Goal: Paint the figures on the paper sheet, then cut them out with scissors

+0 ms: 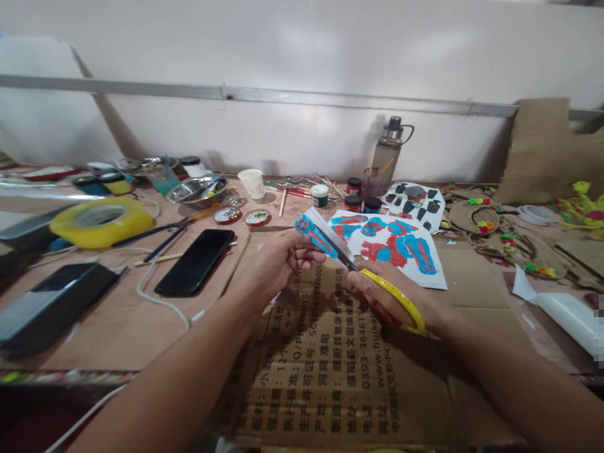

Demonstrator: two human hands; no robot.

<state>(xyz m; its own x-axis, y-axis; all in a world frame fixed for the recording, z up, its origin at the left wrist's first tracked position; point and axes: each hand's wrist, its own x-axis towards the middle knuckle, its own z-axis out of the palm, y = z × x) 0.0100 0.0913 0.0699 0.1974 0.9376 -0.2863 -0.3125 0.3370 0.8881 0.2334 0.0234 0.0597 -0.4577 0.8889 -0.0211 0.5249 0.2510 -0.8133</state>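
Note:
Between the thumb and fingers of my left hand is a painted paper cutout, blue with red marks. My right hand grips a pair of scissors with yellow and red handles. The blades point up and to the left, along the edge of the cutout, with a white strip of paper beside them. Behind the scissors lies a white sheet painted with red and blue shapes. Both hands are above a printed cardboard sheet.
A black phone and yellow tape roll lie to the left. Paint jars, a paper cup and a water bottle stand at the back. Coiled rope pieces and a white roll are on the right.

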